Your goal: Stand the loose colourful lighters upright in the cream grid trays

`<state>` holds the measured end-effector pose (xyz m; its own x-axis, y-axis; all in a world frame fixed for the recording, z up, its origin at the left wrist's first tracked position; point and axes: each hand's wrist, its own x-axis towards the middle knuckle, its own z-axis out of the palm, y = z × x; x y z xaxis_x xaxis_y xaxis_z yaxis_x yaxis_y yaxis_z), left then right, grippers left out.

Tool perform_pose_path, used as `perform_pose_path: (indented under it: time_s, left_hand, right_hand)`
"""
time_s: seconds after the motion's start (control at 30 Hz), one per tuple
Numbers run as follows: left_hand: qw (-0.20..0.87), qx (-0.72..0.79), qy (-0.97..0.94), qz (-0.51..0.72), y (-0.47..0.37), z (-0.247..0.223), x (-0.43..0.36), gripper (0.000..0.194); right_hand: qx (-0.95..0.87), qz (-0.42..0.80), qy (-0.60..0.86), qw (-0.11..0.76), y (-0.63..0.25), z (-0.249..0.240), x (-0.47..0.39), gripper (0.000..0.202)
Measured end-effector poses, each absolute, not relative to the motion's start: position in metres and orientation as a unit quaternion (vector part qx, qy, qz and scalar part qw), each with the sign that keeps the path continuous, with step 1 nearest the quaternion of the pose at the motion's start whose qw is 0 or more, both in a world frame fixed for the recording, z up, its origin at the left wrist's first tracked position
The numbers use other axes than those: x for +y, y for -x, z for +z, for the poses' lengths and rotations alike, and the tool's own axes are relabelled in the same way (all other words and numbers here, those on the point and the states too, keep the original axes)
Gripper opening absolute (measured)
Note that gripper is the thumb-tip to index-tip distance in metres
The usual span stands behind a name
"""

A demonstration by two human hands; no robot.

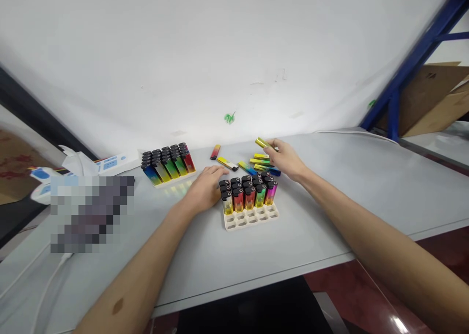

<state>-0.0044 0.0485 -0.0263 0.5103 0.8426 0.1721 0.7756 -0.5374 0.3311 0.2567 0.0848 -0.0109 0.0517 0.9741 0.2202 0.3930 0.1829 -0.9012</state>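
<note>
My right hand is closed on a yellow-green lighter, raised at the back of the table with one end sticking out to the left. Below it, several loose lighters in yellow, green and blue lie on their sides. My left hand rests at the left of a cream lighter tray, fingers stretched toward its back corner; the thumb is hidden. Upright lighters with black tops fill the tray's back rows, while its front rows show bare slots. A yellow-and-white lighter lies beyond my left fingertips.
A second tray packed with upright lighters stands at back left. A red-yellow lighter lies near the wall. Farther left are a white power strip, a blurred-out dark object and cables. Cardboard boxes sit behind a blue frame at right.
</note>
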Motion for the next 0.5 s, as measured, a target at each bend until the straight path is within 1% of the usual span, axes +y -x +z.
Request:
perform_pose_path:
  time_s: [0.1,0.2,0.4,0.5]
  left_hand:
    - [0.105,0.466,-0.863,0.163,0.0037,-0.0262,0.0485,0.046]
    - [0.108,0.47,-0.86,0.166,0.0027,-0.0247,0.0472,0.046]
    - [0.106,0.472,-0.861,0.16,0.0024,-0.0244,0.046,0.048]
    - [0.101,0.464,-0.865,0.163,0.0036,-0.0261,0.047,0.047]
  right_hand:
    - [-0.59,0.405,0.495,0.493,-0.256,-0.0092,0.0813,0.026]
    - [-0.535,0.464,0.458,0.538,-0.2554,-0.0131,0.0825,0.035]
    - [-0.476,0.55,0.399,0.558,-0.2523,-0.0184,0.0863,0.028]
    - [-0.445,0.572,0.392,0.566,-0.2483,-0.0153,0.0848,0.019]
